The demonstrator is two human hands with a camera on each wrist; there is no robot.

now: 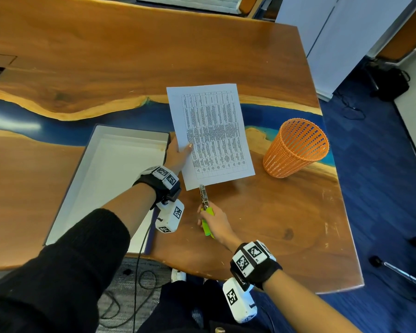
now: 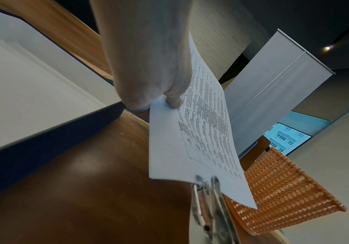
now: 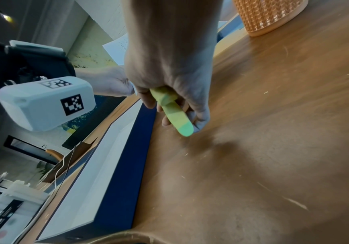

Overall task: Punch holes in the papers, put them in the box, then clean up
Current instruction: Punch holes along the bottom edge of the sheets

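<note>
**Punch bites the sheet's near edge**

The right hand (image 1: 215, 224) wraps its fingers round the smooth lime-green handles of the punch (image 1: 205, 207); its slim metal head reaches forward and straddles the near edge of the paper (image 1: 211, 135), close to the left corner. In the left wrist view the two shiny metal plates sit one on each side of the sheet.

The left hand (image 1: 178, 153) pinches the paper's left edge, thumb on top over the printed side, fingers beneath. The sheet is thin, white, printed with a dense table, and held above the table (image 1: 274, 212), bowing slightly.

Just left of that hand lies the box (image 1: 87, 169): shallow, rectangular, white inside, dark blue outside. To the right of the paper stands an orange plastic basket (image 1: 296, 147), round, tapered and slatted. The table is glossy wood with a blue resin band.
</note>
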